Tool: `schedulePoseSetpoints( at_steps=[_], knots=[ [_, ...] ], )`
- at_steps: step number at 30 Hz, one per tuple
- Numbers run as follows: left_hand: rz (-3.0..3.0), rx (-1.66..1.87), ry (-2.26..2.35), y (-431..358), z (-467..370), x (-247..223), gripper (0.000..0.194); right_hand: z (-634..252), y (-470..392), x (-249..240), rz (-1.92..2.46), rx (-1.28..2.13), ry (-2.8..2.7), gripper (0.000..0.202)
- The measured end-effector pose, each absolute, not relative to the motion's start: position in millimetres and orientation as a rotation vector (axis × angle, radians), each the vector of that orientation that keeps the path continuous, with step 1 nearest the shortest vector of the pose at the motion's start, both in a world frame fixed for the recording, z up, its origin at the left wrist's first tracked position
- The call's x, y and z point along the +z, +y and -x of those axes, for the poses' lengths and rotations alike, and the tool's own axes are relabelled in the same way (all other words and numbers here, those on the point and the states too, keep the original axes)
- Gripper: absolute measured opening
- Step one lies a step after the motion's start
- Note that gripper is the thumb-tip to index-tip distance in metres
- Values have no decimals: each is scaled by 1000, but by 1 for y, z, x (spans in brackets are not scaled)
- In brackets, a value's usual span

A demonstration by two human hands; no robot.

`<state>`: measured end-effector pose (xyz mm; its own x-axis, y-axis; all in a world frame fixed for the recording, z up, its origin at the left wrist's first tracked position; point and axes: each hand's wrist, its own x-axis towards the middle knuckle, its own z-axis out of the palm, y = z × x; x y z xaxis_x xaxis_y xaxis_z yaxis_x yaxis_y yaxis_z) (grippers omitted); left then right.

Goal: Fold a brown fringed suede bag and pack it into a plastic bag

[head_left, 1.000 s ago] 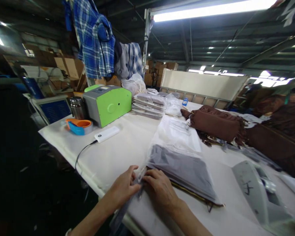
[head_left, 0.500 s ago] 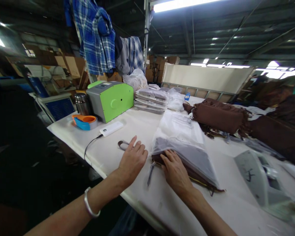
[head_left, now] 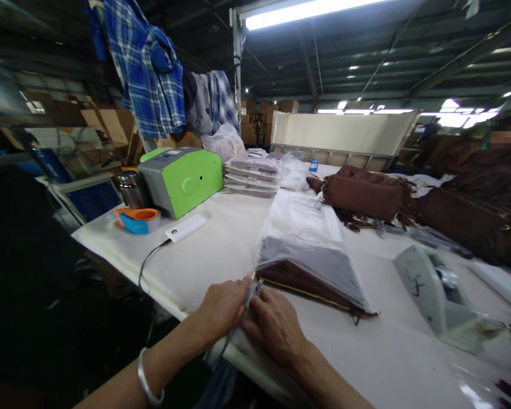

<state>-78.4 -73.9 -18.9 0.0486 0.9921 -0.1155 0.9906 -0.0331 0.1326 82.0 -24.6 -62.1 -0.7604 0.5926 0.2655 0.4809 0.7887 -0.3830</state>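
My left hand (head_left: 226,304) and my right hand (head_left: 275,321) meet at the near left corner of a dark brown zippered bag (head_left: 298,279). The bag lies flat, partly inside a translucent white plastic sleeve (head_left: 306,227), its brown near edge and gold zipper sticking out. A thin grey strip (head_left: 250,292) hangs from that corner between my hands, with my right fingers closed around it. My left fingers are curled beside it; a small shiny bit shows at their tips, but what they hold is hidden.
A green and grey machine (head_left: 187,179), a steel flask (head_left: 132,190), an orange and blue tape dispenser (head_left: 138,220) and a white power bank (head_left: 185,228) stand left. Brown fringed bags (head_left: 366,193) lie right, behind a grey-white device (head_left: 434,295). Stacked packages (head_left: 253,173) sit behind.
My left hand has moved right and down to the bag's corner, and the small grey looped object no longer shows on the table. My right hand has left the sleeve for the strip.
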Motion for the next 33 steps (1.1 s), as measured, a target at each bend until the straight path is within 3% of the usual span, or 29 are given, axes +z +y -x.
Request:
schedulePoseSetpoints(
  at_steps=[2,7,13,22,33],
  knots=[
    [-2125,20,2079,-74,78,-22,45,-86,-20,-64,925,364,-2623,6],
    [-2161,97,2040,-69,90,-34,49,-103,1,-51,1054,421,-2592,11],
    [-2190,112,2042,-65,93,-35,48,-86,42,-18,1044,-48,-2777,22],
    [-2133,151,2002,-61,85,-42,52,-26,98,12,1053,-158,-3003,28],
    [-2114,263,1777,-72,90,-45,53,-18,132,4,1217,-87,-2939,26]
  ],
)
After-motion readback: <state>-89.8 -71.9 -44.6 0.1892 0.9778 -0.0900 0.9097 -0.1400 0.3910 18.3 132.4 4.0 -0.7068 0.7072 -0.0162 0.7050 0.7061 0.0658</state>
